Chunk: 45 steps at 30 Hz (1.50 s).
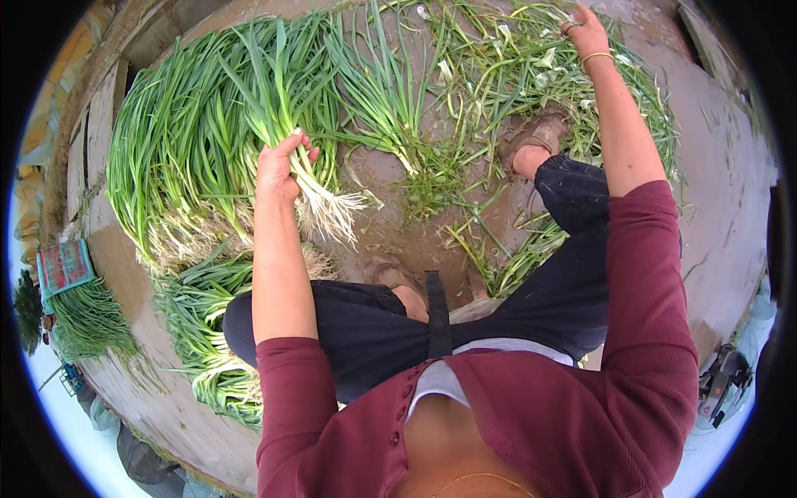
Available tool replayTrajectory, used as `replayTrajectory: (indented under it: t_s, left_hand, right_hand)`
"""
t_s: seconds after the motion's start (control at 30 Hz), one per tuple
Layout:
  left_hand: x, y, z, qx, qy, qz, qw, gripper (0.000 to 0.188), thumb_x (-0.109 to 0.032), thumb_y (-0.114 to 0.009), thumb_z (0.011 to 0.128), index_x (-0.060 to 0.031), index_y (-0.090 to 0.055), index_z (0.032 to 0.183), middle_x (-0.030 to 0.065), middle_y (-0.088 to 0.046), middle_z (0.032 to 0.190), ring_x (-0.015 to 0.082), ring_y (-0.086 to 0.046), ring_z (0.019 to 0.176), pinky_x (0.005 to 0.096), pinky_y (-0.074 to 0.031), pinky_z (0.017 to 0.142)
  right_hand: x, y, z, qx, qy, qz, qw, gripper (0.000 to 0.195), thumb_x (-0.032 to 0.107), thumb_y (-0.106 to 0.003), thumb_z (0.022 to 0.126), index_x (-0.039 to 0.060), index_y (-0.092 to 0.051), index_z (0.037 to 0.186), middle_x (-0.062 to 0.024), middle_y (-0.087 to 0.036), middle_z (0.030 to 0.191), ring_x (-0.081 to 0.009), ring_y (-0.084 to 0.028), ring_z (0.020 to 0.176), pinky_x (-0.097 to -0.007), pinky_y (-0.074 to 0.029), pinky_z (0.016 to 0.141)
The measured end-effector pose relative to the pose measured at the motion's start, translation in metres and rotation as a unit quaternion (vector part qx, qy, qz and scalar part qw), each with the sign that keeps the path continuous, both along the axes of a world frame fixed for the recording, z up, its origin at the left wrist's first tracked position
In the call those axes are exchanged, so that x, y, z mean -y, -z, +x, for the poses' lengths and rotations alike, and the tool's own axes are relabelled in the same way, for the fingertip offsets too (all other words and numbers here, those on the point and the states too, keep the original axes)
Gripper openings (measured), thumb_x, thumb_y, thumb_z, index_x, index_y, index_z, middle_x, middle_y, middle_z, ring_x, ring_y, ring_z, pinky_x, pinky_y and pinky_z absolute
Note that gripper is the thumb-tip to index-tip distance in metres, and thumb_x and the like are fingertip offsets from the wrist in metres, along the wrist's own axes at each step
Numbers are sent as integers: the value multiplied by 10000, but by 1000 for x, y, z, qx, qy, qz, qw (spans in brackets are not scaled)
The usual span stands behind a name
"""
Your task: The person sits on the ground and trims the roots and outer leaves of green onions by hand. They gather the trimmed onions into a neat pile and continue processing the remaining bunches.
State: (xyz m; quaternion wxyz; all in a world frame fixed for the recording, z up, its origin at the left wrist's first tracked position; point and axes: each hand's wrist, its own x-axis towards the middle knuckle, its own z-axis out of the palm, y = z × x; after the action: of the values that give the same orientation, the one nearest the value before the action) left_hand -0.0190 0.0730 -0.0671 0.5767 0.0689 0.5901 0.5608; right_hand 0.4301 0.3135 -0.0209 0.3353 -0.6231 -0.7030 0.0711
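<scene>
My left hand (280, 168) grips a small bunch of green garlic or similar allium plants (280, 118) around the pale stems. Its stringy white roots (333, 208) point toward the lower right, and the green leaves fan upward. Behind that hand lies a wide heap of the same plants (187, 124), roots toward me. My right hand (585, 37) is stretched out at the upper right, fingers apart, over a scattered layer of loose leaves and peelings (535, 62). No plant shows in its grasp. A smaller bunch (386, 106) lies on the wet ground between the two piles.
Another heap (212, 336) sits beside my left knee. My shoes (538, 137) rest on muddy ground among trimmings. At the far left, a turquoise crate (65, 267) stands beside more greens (93, 317). Wooden boards (93, 137) edge the left side. A dark object (722, 383) lies far right.
</scene>
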Motion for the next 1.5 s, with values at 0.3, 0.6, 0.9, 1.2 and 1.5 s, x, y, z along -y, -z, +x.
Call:
replayTrajectory:
  t_s: [0.3,0.6,0.9,1.2,1.5]
  left_hand:
    - [-2,-10,1,65,28,30,997,147,-7,-573,759,5,-493,881,103,-557,710,167,-527,586,263,-443,458]
    - [-2,-13,2,16,15,43,999,205,13,-580,738,-11,-471,909,89,-552,726,148,-516,584,250,-430,460]
    - [2,-1,7,-14,16,-5,1000,266,43,-562,731,-16,-432,955,85,-529,742,141,-502,584,242,-422,452]
    - [-6,-8,15,-20,-15,35,999,178,-14,-581,755,-20,-452,878,64,-511,675,114,-451,544,213,-357,406]
    - [-10,6,47,-27,18,-5,999,191,2,-575,766,-40,-457,911,101,-586,726,92,-444,487,207,-356,394]
  right_hand:
    - [108,171,-102,121,-217,-251,936,476,110,-593,698,79,-470,1156,-171,-453,1170,-343,-469,1054,-384,-396,892]
    - [296,187,-129,458,-401,-514,604,705,158,-606,734,104,-248,1338,-90,-41,1429,-332,-134,1295,-516,-303,945]
    - [220,206,-153,186,-240,-321,897,157,59,-483,733,41,-556,871,-176,-573,928,-338,-565,803,-415,-465,696]
    - [159,247,-185,-375,-88,-453,804,154,135,-592,768,-18,-582,780,-93,-579,648,-175,-529,612,-305,-442,620]
    - [217,141,-188,-574,-121,-584,561,151,173,-527,858,25,-508,839,-64,-564,770,-158,-572,655,-275,-501,609]
